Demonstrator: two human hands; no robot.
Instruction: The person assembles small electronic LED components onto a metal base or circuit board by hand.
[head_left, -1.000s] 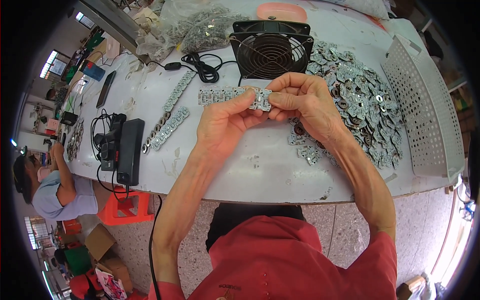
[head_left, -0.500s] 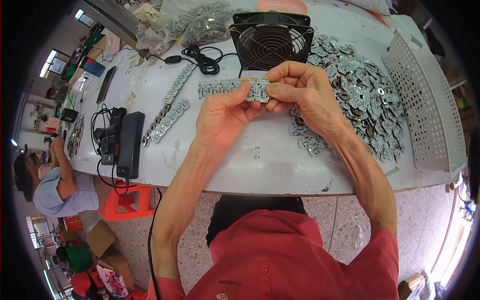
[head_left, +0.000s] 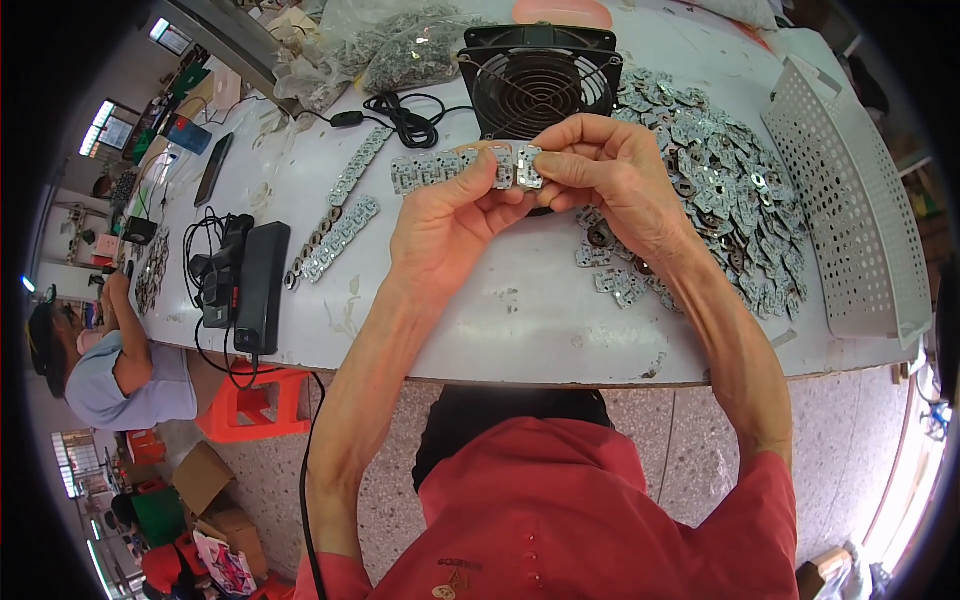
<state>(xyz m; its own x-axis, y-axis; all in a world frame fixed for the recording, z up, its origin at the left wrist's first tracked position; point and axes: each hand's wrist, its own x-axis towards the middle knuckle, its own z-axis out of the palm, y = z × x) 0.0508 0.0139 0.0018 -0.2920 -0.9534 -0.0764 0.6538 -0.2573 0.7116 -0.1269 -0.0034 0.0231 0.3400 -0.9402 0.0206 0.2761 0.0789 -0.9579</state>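
My left hand (head_left: pixel 440 230) is closed on a row of small silvery metal plates (head_left: pixel 422 172), its thumb pressed over the row's right part. Between thumb and fingers my right hand (head_left: pixel 625 190) pinches one small metal plate (head_left: pixel 528 170) at the row's right end. A narrow gap shows between that plate and the row. Both hands are above the table, just in front of a black fan (head_left: pixel 540 90). To the right lies a big heap of similar metal plates (head_left: pixel 730 190), with some brownish rings among them. Two more rows, a far strip (head_left: pixel 360 165) and a nearer strip (head_left: pixel 342 240), lie at left.
A white perforated basket (head_left: pixel 860 220) stands along the right edge. At left are a black power strip (head_left: pixel 262 290) with plugs, a phone (head_left: pixel 213 170) and a coiled cable (head_left: pixel 410 120). Bags of parts (head_left: pixel 420 55) lie behind. Another person (head_left: pixel 130 370) sits far left.
The end plate in my right hand has come slightly apart from the row, leaving a gap. Both hands have barely moved.
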